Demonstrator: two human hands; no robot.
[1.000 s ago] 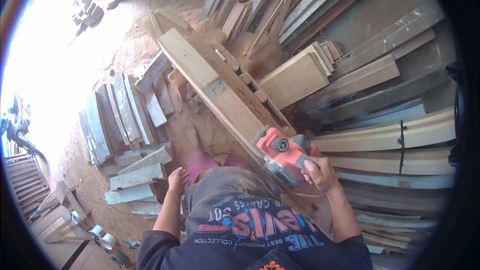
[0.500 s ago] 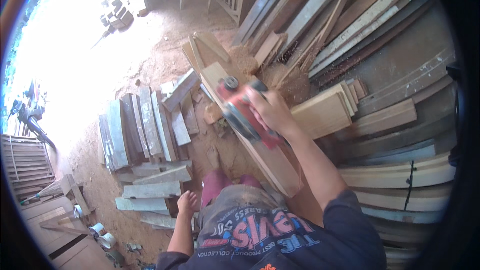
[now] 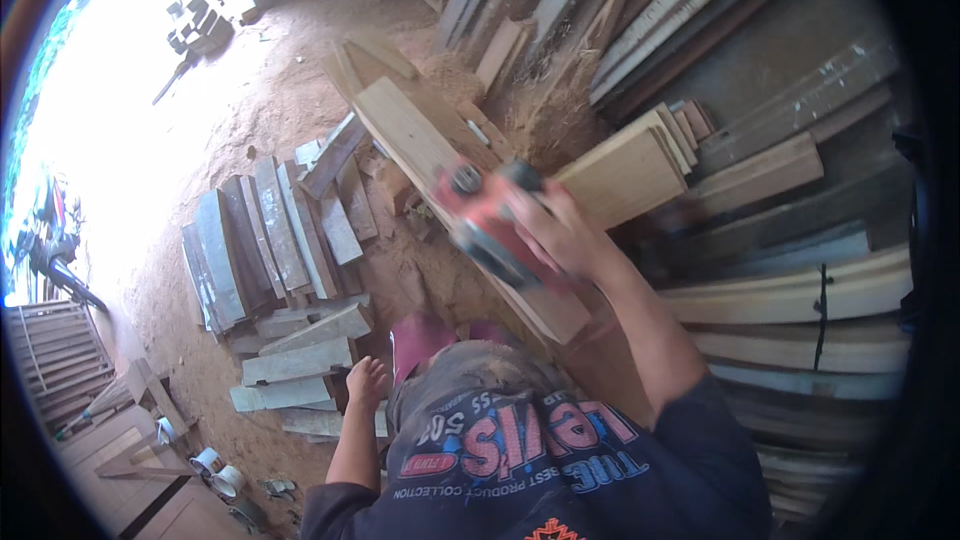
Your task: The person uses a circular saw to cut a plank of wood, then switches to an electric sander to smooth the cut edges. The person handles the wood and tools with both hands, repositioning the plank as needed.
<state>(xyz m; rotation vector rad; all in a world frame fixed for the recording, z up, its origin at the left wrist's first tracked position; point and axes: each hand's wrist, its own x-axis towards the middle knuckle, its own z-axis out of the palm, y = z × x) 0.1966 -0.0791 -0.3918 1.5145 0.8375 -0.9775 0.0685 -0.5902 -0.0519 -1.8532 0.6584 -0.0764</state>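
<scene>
My right hand is closed around the handle of a red electric hand planer, which is smeared by motion. The planer rests on a long pale wooden board that slants from the far left to the near right. Bare wood shows beyond the planer and at the board's near end. The tool and my hand hide the middle of the board. My left hand hangs at my left side with its fingers loosely bent and holds nothing. Short planks lie on the ground just left of it.
More cut planks lie in rows on the left. Pale boards are stacked right of the planer, with long timbers further right. Sawdust is heaped beyond the board. White cups stand at the lower left.
The planer has slid along the board toward its near end, baring more of the far part. My left hand's fingers look more bent. The whole view has shifted a little.
</scene>
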